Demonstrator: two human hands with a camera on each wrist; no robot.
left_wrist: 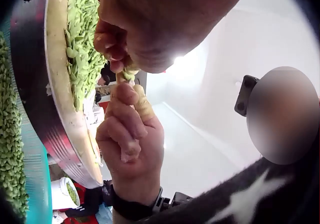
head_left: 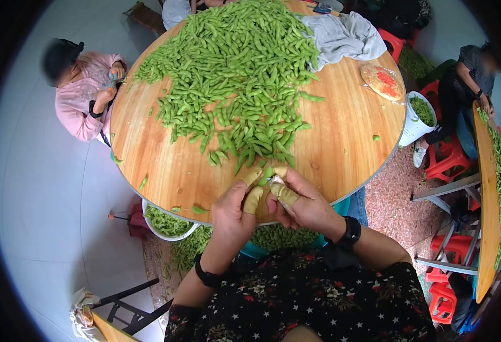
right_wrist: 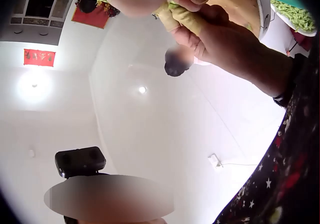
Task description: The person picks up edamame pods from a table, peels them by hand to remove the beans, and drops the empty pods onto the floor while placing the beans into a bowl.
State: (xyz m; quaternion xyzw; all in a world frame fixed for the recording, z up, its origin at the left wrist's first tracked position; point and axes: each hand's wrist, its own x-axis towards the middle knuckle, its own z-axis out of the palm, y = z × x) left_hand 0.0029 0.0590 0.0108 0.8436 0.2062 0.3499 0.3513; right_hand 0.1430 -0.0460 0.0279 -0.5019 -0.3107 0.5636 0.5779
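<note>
Over the near edge of the round wooden table, my left hand pinches a green pod between thumb and finger. My right hand meets it there, its thumb and forefinger gripping a small tool with a pale wrapped handle, its tip against the pod. Yellowish coverings wrap the thumbs and forefingers of both hands. A large heap of green pods lies just beyond the hands. In the left wrist view my right hand has its other fingers curled; the pod is mostly hidden between the fingertips.
Below the table edge stand a teal basin and a white bucket of pods. A grey cloth and a wrapped round item lie on the table's far right. People sit left and right; a white bucket stands at right.
</note>
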